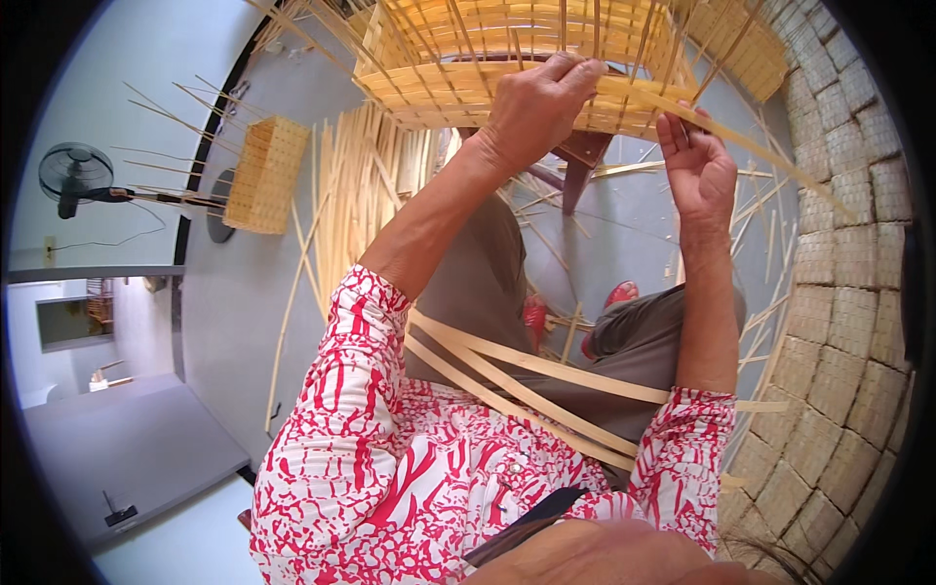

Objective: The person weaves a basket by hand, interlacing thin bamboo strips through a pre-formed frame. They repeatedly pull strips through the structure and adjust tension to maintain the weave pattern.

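Note:
A half-woven bamboo basket stands in front of me, with upright stakes rising above its wall. My left hand pinches a flat bamboo strip against the near wall of the basket. That strip runs off to the right, past the basket's corner. My right hand, palm turned up, has its fingers curled at the strip near this corner; its fingertips are partly hidden. More pale strips lie across my lap, under my right forearm.
A dark wooden stool is under the basket. Loose strips spread over the floor at left. Beyond them are a smaller basket with long stakes and a standing fan. Stacked woven baskets line the right side.

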Demonstrator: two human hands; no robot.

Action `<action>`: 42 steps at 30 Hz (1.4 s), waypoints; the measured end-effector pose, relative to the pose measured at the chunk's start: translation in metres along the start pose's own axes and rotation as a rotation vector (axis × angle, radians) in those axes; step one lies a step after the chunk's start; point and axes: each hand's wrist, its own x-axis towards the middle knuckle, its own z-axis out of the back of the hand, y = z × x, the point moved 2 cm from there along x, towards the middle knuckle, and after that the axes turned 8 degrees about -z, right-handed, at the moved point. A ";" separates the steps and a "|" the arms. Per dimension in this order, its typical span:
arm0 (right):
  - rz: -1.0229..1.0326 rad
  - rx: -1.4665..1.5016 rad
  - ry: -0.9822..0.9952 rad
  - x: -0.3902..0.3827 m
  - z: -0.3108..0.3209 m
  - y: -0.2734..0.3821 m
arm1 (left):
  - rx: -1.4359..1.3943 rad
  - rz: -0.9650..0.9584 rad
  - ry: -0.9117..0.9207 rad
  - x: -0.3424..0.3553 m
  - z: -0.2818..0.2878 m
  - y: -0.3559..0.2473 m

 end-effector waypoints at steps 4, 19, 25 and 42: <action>-0.072 0.164 -0.061 0.003 0.022 -0.004 | -0.094 0.026 -0.047 0.005 -0.010 0.012; 0.414 -1.061 0.428 -0.021 -0.114 -0.019 | -0.534 0.051 0.034 0.008 -0.007 0.039; 0.681 -0.968 0.144 -0.014 -0.081 0.000 | -0.617 0.079 0.035 0.008 -0.015 0.036; 0.393 -0.246 -0.169 -0.029 -0.059 0.028 | -0.502 0.364 -0.181 0.008 -0.033 0.032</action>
